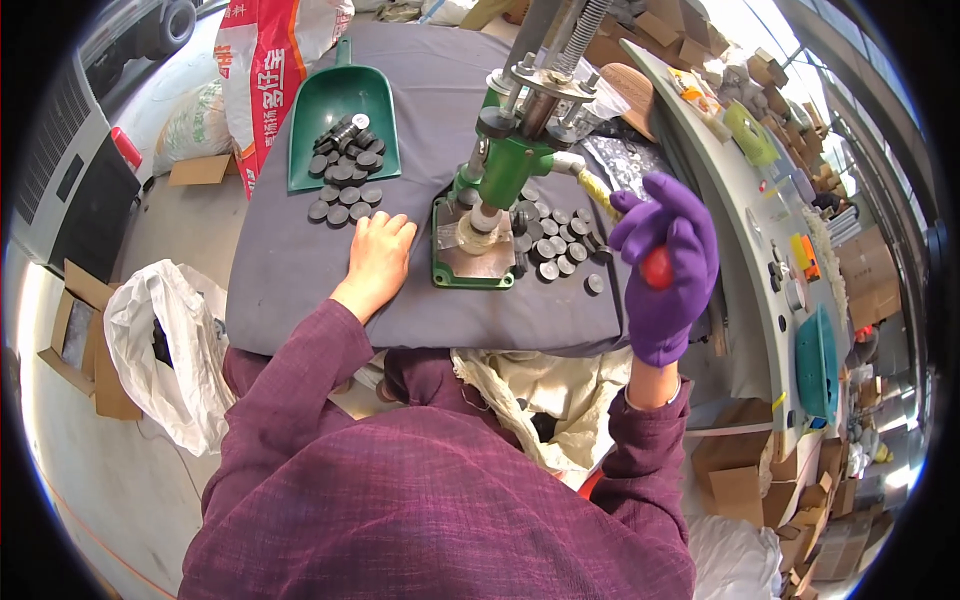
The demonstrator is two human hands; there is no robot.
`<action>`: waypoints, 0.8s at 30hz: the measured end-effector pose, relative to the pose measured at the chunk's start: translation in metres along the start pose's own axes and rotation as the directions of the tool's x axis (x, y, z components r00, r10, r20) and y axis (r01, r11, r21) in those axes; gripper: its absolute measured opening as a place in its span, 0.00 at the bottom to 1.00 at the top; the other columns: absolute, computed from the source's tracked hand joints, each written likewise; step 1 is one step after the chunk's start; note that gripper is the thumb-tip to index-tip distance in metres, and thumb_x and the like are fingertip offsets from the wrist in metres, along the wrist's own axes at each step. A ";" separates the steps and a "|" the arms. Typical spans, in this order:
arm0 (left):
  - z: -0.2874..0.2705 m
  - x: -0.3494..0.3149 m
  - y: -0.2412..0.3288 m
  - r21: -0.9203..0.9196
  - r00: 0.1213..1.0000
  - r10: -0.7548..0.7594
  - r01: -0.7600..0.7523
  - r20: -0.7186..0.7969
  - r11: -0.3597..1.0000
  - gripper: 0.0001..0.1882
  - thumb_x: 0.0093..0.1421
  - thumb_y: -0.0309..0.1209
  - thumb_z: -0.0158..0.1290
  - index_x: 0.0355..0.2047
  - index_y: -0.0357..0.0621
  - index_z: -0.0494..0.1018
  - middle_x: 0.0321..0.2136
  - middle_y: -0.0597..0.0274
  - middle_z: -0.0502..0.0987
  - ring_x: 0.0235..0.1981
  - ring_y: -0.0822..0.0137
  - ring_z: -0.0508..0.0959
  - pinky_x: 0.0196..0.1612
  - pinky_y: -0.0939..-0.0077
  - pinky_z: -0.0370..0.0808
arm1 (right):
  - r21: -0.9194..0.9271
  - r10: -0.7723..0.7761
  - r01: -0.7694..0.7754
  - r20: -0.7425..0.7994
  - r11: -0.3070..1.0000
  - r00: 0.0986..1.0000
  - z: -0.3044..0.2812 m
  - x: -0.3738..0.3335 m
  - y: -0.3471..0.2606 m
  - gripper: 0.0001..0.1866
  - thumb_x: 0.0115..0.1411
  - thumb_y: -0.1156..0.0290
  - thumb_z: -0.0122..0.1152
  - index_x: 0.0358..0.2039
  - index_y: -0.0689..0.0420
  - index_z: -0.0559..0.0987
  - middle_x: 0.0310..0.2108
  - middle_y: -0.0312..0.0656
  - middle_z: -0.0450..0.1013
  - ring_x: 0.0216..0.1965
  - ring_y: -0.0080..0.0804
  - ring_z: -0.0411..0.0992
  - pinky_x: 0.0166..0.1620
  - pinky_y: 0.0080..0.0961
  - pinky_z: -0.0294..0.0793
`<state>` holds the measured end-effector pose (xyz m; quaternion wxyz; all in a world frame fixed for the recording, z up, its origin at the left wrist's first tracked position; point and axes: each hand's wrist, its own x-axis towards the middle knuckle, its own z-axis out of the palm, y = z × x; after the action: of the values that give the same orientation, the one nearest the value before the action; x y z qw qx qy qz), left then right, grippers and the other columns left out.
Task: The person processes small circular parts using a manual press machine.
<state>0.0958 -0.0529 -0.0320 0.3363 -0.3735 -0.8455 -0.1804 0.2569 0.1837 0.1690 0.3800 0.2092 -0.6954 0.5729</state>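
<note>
While large printed characters mark a red-and-white sack point(268, 85), black discs point(337, 214) lie just beside the bare left hand point(380, 255), whose grip, hidden underneath, I cannot tell; more discs point(547, 270) lie right of the green press point(517, 165); farther right, a red knob point(656, 268) shows at the palm of the purple-gloved right hand point(690, 255), its fingers loosely parted.

You wear a plum, faintly checked long-sleeved top point(430, 500), matching trousers point(428, 378), and one violet glove point(662, 318), right side.
</note>
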 end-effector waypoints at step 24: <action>0.003 0.056 0.068 -0.651 0.906 -0.380 0.404 0.187 0.642 0.43 0.45 0.23 0.61 0.62 0.35 0.57 0.40 0.47 0.79 0.43 0.50 0.79 0.49 0.59 0.75 | -0.002 0.042 -0.042 -0.082 0.999 0.996 0.002 0.033 0.003 0.28 0.66 0.60 0.36 0.53 0.71 0.71 0.18 0.36 0.64 0.23 0.30 0.66 0.47 0.39 0.73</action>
<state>0.1181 0.0223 0.0091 0.1162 -0.2805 -0.7868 -0.5374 0.2341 0.1874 0.1925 0.3964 0.1704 -0.6846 0.5875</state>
